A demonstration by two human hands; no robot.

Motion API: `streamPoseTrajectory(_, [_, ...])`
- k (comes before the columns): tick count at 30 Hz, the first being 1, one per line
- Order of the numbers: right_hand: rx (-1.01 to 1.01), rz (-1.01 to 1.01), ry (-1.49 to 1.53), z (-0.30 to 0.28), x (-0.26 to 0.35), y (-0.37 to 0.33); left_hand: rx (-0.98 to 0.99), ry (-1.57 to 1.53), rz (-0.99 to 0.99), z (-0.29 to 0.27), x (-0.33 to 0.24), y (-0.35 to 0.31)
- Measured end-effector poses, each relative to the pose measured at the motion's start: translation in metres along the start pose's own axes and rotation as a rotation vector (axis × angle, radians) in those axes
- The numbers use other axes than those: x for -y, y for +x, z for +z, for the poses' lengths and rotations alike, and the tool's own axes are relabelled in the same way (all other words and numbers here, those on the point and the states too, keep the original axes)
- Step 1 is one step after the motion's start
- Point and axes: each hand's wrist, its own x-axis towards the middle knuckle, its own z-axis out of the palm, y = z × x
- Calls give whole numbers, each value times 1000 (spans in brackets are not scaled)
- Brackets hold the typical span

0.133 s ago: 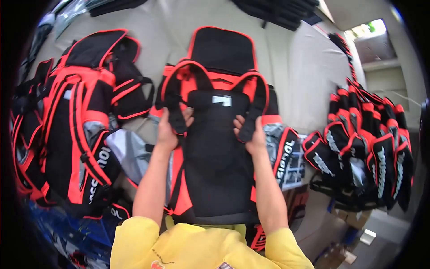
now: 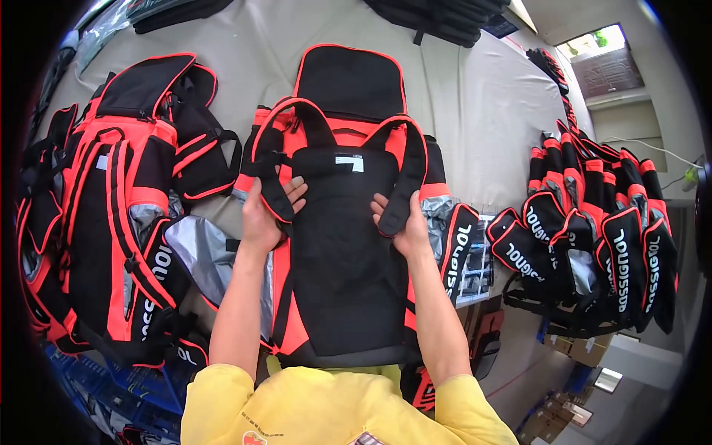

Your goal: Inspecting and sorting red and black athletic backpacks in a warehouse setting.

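A black backpack with orange-red trim lies on the table in front of me, back panel up and top flap folded out away from me. My left hand holds its left shoulder strap, which crosses the palm between thumb and fingers. On the other side, my right hand holds the lower part of the right shoulder strap. Both palms face partly upward, with the fingertips showing inside the straps. A white label is on the upper back panel.
A similar backpack lies to the left. Several more backpacks stand bunched at the right edge. Dark folded pieces lie at the far side of the pale table cover. Blue crates are low on the left; cardboard boxes are low on the right.
The whole view has shifted slightly, so the backpack and hands appear a little further left. Both hands stay on the straps.
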Motion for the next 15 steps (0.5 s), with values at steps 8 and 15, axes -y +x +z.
streamPoseTrajectory(8, [98,-218,-538,69,19,-79,462,444,-416,91,16,-49])
streamPoseTrajectory(15, [88,-604,-964,88,20,-118,159,699,-264,148,16,-47])
